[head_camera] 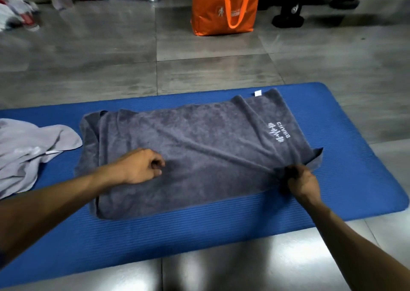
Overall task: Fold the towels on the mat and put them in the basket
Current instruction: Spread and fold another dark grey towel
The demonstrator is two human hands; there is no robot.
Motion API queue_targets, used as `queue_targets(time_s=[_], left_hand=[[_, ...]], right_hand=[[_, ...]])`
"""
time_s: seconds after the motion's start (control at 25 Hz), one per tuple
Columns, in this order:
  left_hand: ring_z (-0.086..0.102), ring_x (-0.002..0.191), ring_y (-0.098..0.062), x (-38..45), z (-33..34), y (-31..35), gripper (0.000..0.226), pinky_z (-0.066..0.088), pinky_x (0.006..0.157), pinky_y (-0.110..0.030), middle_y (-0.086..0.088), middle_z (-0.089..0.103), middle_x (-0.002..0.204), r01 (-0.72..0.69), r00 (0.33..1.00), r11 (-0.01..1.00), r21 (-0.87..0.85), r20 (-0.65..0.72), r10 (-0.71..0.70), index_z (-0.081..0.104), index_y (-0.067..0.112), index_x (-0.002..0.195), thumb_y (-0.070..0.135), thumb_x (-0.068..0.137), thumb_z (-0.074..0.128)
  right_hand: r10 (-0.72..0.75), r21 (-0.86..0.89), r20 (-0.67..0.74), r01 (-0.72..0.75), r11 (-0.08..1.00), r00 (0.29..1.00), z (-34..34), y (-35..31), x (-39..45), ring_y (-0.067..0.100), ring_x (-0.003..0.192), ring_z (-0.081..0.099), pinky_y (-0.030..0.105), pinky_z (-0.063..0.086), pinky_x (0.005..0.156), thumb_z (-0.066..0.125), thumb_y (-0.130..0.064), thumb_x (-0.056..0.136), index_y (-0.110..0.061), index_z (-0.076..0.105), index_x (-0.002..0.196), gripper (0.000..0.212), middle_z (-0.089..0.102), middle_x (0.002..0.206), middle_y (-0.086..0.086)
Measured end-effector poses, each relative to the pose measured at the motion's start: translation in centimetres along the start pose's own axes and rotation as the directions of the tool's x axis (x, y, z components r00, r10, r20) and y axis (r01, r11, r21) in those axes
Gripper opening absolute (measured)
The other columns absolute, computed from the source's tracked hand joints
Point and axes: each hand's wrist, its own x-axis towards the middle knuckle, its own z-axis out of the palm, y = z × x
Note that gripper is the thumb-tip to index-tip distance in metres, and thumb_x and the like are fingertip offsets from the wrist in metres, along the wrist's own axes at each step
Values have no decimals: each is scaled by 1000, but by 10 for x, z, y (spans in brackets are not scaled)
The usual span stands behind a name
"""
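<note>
A dark grey towel (199, 148) with white embroidered lettering lies spread and doubled over on the blue mat (199, 235). My right hand (299, 182) pinches the towel's near right corner, and a taut crease runs from there across the cloth. My left hand (142, 166) rests on the towel's left half with its fingers curled in, holding nothing that I can see. A light grey towel (28, 151) lies crumpled on the mat's left end. No basket is in view.
The mat lies on a grey tiled floor (210, 69). An orange carrier bag (224, 9) stands beyond it at the back. Clothes and shoes (20, 13) lie at the far left, dark footwear (288, 20) at the far right.
</note>
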Motion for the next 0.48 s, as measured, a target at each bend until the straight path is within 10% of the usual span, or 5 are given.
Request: queue_targets(time_s=[0.48], left_hand=[[49, 125, -27, 64, 116, 147, 51, 41, 101, -34, -8, 50, 138, -157, 981, 937, 312, 160, 111, 47, 19, 134, 38, 88, 58]], right_hand=[[193, -130, 54, -185, 974, 980, -20, 48, 70, 43, 112, 54, 45, 45, 96, 59, -49, 86, -24, 54, 126, 47, 57, 120, 23]])
